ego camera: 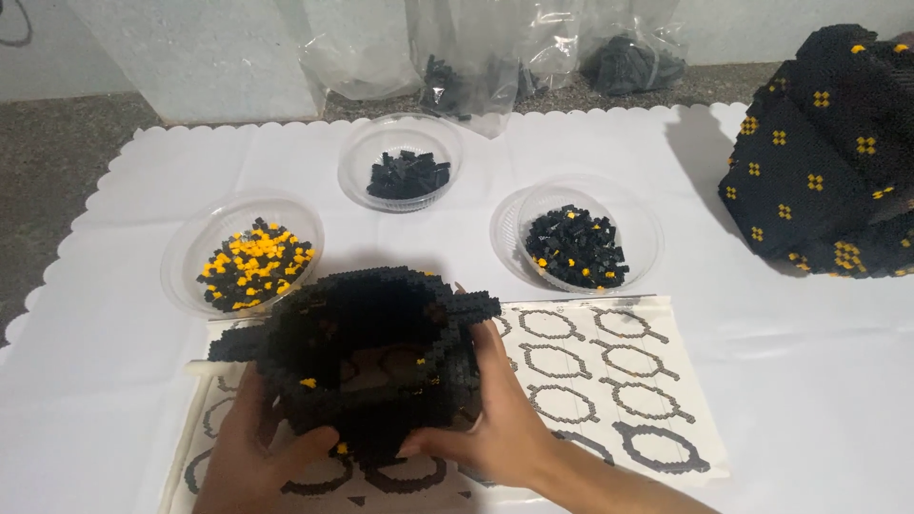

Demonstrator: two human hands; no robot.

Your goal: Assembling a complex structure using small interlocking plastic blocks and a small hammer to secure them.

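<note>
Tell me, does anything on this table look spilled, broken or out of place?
Nothing stands out. The three clear bowls keep their small bricks inside, none scattered on the white cloth. The left hand and right hand grip the hollow black brick model over the instruction sheet, which lies flat.

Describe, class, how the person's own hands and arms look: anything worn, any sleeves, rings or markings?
Both the left hand and the right hand are bare: no gloves, rings or watch show. The right forearm is uncovered, with no sleeve in view. Fingernails are short and unpainted.
</note>
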